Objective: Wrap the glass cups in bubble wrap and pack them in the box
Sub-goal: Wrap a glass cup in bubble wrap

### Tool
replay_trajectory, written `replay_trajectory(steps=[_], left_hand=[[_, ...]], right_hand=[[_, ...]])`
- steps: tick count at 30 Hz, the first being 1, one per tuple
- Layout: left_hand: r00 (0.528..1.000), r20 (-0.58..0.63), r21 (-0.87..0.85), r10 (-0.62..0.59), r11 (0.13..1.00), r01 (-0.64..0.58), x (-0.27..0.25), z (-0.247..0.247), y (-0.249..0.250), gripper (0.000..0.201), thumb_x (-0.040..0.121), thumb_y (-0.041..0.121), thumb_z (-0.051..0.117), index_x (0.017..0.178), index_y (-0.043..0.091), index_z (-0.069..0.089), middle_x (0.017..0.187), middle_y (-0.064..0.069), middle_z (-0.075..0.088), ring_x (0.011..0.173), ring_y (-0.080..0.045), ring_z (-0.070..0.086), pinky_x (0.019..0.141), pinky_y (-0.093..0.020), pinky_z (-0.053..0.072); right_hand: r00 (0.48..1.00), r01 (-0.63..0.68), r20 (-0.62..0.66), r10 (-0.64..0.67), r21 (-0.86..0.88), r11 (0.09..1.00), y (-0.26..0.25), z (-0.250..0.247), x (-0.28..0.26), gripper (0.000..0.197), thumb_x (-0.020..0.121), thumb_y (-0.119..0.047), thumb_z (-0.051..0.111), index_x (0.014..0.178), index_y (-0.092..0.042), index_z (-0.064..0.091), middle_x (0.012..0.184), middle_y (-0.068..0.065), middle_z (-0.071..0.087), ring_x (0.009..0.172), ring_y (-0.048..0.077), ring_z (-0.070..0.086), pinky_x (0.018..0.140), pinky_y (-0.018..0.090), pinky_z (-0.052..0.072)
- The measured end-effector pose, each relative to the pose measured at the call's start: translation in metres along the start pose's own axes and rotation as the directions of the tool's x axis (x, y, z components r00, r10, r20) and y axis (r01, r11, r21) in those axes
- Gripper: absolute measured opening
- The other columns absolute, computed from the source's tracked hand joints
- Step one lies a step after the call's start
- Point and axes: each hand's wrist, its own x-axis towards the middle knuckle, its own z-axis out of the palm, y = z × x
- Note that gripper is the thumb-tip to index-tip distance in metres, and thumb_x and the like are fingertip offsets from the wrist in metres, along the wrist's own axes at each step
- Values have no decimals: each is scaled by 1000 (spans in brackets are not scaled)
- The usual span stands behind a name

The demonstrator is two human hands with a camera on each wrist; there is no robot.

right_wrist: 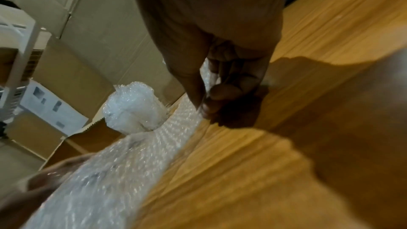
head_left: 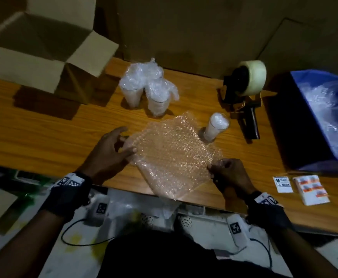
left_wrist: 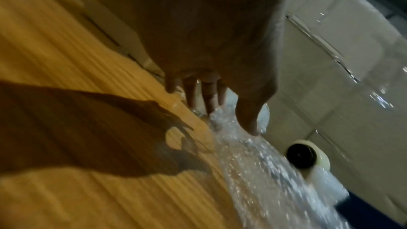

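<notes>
On the far left of the wooden table (head_left: 43, 125) stands the open cardboard box (head_left: 37, 47), its flaps spread, and we judge it waits for the wrapped cups. Next, our left hand (head_left: 112, 151) lies with fingers spread and relaxed on the left edge of the bubble wrap sheet (head_left: 172, 153), probably to keep it flat; it holds nothing. Behind the sheet stand two cups already in bubble wrap (head_left: 148, 89), touching each other and not yet in the box. The sheet itself lies flat near the front edge of the table, one corner hanging over it. At its right corner our right hand (head_left: 228, 173) pinches the wrap between thumb and curled fingers (right_wrist: 222, 93), we think to pull it straight. Just beside the far right corner stands one bare glass cup (head_left: 216, 127), upright, stuffed with something white. Further right are the tape dispenser (head_left: 246, 89), the blue bin (head_left: 324, 117) with more wrap, and some labels (head_left: 302, 187).
</notes>
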Motion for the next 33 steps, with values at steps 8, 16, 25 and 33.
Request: replay_trajectory(steps=[8, 16, 25, 33], left_hand=[[996, -74, -362, -46, 932, 16, 13, -23, 19, 53, 78, 8, 81, 125, 10, 58, 100, -13, 58, 80, -11, 64, 57, -19, 56], [942, 188, 449, -276, 878, 167, 24, -59, 11, 56, 67, 50, 87, 111, 22, 65, 111, -5, 69, 100, -26, 63, 86, -40, 52], [968, 229, 539, 102, 815, -213, 6, 45, 45, 76, 86, 62, 64, 148, 25, 39, 158, -1, 32, 141, -23, 36, 108, -40, 38], [897, 439, 646, -42, 709, -283, 22, 112, 54, 90, 91, 76, 36, 159, 34, -5, 166, 1, -21, 154, -27, -13, 121, -62, 1]], right_hand=[[996, 78, -8, -83, -286, 955, 0, -7, 19, 30, 76, -25, 86, 63, -10, 63, 62, 8, 71, 65, 33, 71, 65, 53, 58], [996, 84, 3, -89, -368, 926, -11, -17, 21, 35, 70, -37, 88, 67, -9, 67, 62, 2, 72, 62, 19, 71, 65, 44, 59], [952, 218, -149, -267, -280, 935, -33, -33, 55, 69, 67, -30, 91, 125, -15, 56, 117, -3, 62, 107, 15, 61, 82, 33, 56], [921, 383, -2, -390, -186, 905, -39, -22, 84, 65, 74, -17, 87, 131, -15, 55, 123, -4, 63, 113, 12, 60, 95, 30, 54]])
